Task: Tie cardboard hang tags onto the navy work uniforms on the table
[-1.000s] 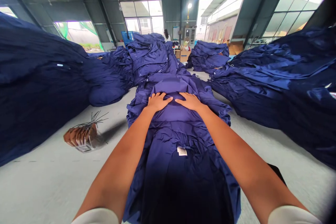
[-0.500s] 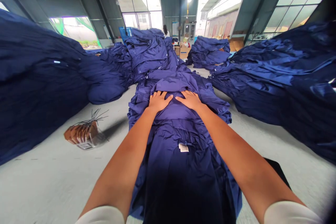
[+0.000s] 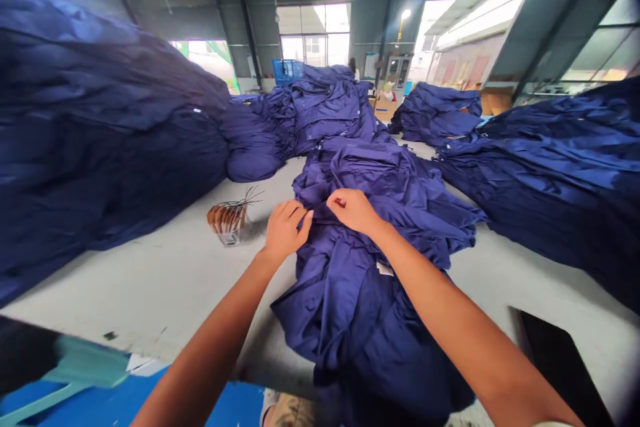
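Note:
A navy garment [image 3: 350, 287] with gathered folds and a white label [image 3: 385, 269] lies in front of me, its near end hanging over the table edge. My left hand [image 3: 286, 230] is at the garment's left side, fingers curled closed on its edge. My right hand [image 3: 356, 210] is closed in a pinch on the cloth a little to the right, thumb and forefinger together. What lies inside the fingers is mostly hidden. Beneath and beyond the hands, more navy garments [image 3: 385, 163] are layered in a loose stack.
Big navy heaps rise at the left [image 3: 125, 133] and right [image 3: 560, 173]. On the pale table [image 3: 165, 287], a clear box [image 3: 230, 235] holds brown tags with black strings. A black flat object [image 3: 563, 360] lies at right. Below the left edge is a teal stool [image 3: 85, 363].
My hands have gone from lying flat on the cloth to closed at its left part. The garment's near part is now skewed and bunched. The view has turned left.

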### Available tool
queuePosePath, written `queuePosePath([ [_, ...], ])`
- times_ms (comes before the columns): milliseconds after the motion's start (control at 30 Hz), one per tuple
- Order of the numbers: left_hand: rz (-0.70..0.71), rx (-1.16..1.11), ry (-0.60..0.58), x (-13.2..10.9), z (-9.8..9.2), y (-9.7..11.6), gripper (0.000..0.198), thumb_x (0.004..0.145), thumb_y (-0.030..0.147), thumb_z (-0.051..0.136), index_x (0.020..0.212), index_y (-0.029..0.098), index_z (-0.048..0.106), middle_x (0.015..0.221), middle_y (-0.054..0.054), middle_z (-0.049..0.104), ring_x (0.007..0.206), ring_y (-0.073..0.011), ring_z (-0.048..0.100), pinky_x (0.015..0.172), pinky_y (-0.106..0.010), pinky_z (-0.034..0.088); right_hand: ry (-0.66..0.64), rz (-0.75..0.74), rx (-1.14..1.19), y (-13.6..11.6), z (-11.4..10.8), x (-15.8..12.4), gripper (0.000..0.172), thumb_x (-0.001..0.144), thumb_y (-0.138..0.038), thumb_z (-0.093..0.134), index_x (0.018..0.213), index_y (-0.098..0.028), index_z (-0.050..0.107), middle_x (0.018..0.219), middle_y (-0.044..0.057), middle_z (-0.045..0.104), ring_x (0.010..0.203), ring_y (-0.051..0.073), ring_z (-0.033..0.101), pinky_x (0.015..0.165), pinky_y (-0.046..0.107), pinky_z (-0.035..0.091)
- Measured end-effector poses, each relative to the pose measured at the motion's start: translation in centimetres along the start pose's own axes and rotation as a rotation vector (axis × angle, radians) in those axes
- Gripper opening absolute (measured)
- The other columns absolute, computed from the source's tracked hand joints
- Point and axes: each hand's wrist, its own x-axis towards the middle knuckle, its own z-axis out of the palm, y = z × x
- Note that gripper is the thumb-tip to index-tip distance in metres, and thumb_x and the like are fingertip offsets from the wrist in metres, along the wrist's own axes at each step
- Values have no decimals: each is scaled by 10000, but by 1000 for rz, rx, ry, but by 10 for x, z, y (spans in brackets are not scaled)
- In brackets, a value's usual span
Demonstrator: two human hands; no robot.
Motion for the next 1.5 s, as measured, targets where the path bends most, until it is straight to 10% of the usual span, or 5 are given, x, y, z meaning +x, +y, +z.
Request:
queuePosePath([
  [267, -438, -44, -11, -113, -33, -58, 508, 967, 413, 463, 505, 211, 402, 541, -26, 483, 516, -141, 437, 577, -308, 310, -378, 33, 226, -56, 122, 34, 213, 806, -54, 645, 754, -210, 781, 839, 25, 797, 869, 201, 727, 863, 286, 513],
  [433, -688, -124, 120, -130, -27, -71, 429, 930, 438, 495, 574, 218, 400, 558, 1, 473, 545, -141, 428, 588, -286, 321, -336, 182, 301, -55, 182, 66, 215, 783, -136, 761, 985, -202, 795, 983, 57, 805, 984, 223, 741, 906, 327, 561],
  [633, -862, -299, 223, -133, -22, -79, 327, 931, 464, 534, 718, 219, 493, 603, 34, 493, 567, -132, 452, 582, -263, 336, -347, 242, 449, -49, 224, 74, 766, 677, -291, 915, 1376, -169, 625, 1388, 164, 668, 1147, 249, 694, 925, 354, 578],
  [1033, -866, -367, 201, -137, -18, -79, 219, 923, 411, 559, 1055, 240, 522, 642, 62, 535, 570, -151, 530, 601, -266, 371, -237, 226, 805, -46, 236, 77, 622, 676, -405, 859, 1208, -191, 617, 1343, 122, 674, 1179, 216, 666, 1027, 376, 530],
  [1500, -894, -357, 201, -138, -15, -84, 220, 900, 402, 584, 1036, 236, 536, 646, 52, 547, 592, -164, 557, 606, -274, 370, 101, 358, 1010, -57, 187, 71, 520, 668, -468, 632, 1143, -257, 610, 1188, 54, 708, 1073, 222, 686, 868, 337, 548],
])
